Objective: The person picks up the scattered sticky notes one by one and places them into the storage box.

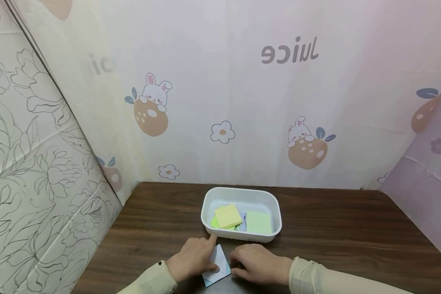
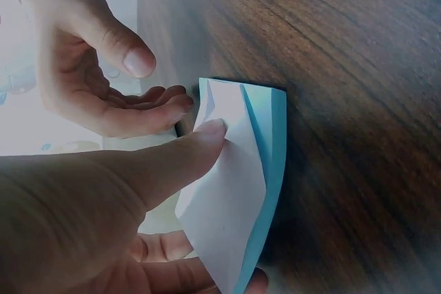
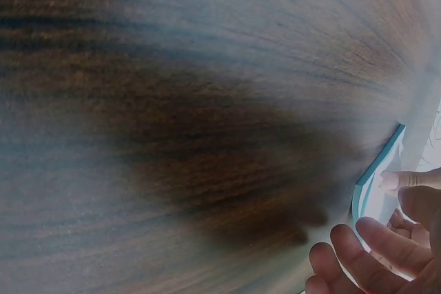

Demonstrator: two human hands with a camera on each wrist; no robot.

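Observation:
A light-blue sticky-note pad point(image 2: 278, 129) with a white, folded-over sheet point(image 2: 231, 184) on its face is held just above or on the table. My left hand point(image 1: 194, 258) grips it, the thumb pressed on the white sheet and fingers round the near edge in the left wrist view. Close by on the right is my right hand point(image 1: 257, 263), fingers loosely bent with nothing between them. In the right wrist view, its fingertips point(image 3: 348, 239) lie near the pad's edge; whether they touch is unclear.
A white plastic bin point(image 1: 241, 192) stands just beyond the hands. Inside are a yellow note pad point(image 1: 228, 216), a pale green pad point(image 1: 259, 222) and other papers. The dark wooden table point(image 1: 334, 228) backs onto a printed curtain point(image 1: 220, 81).

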